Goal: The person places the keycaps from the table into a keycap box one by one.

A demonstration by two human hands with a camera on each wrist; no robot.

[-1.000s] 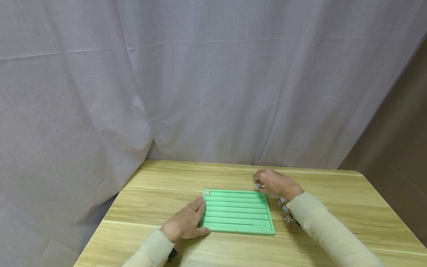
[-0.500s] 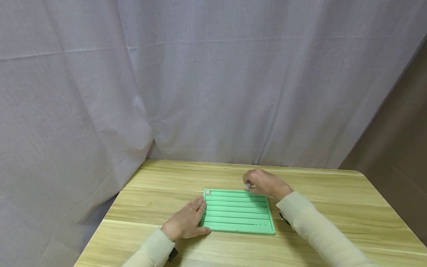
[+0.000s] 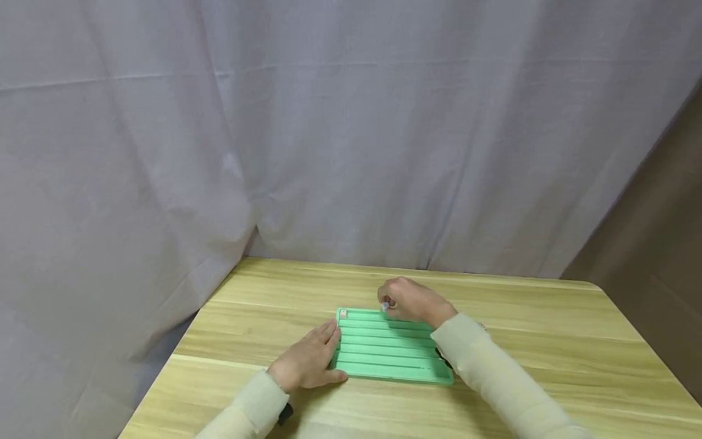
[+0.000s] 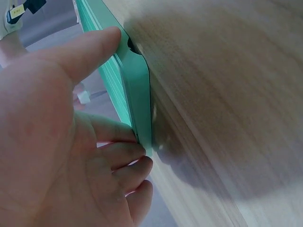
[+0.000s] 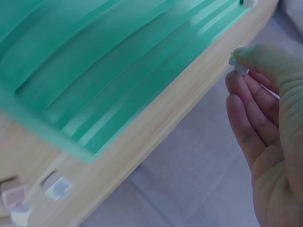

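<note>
Writing: a mark is borne by the corner tile (image 3: 343, 314), too small to be read. A yellowish label (image 4: 17, 11) is seen on a black band at the right wrist; its characters cannot be made out.

Surface and room: work is laid out on a wood-grain table (image 3: 548, 353), backed by a grey curtain (image 3: 351, 152) with soft folds; a brown panel (image 3: 658, 256) is seen at right. Cream sleeves (image 3: 504, 384) are worn.

Count: one green tray (image 3: 395, 379), flat on the table, its floor divided by parallel ridges; one tile seated in its far left corner; one held tile (image 5: 239, 66); at least three loose tiles (image 5: 58, 187) on the table by the tray's right end, blurred.

Hands: the left hand (image 3: 309, 360) is laid along the tray's left edge, fingers extended, thumb spread to the near corner. By the right hand (image 3: 414, 300) the held tile is pinched between thumb and fingertips, near the tray's far rim; whether the rim is touched cannot be told.
</note>
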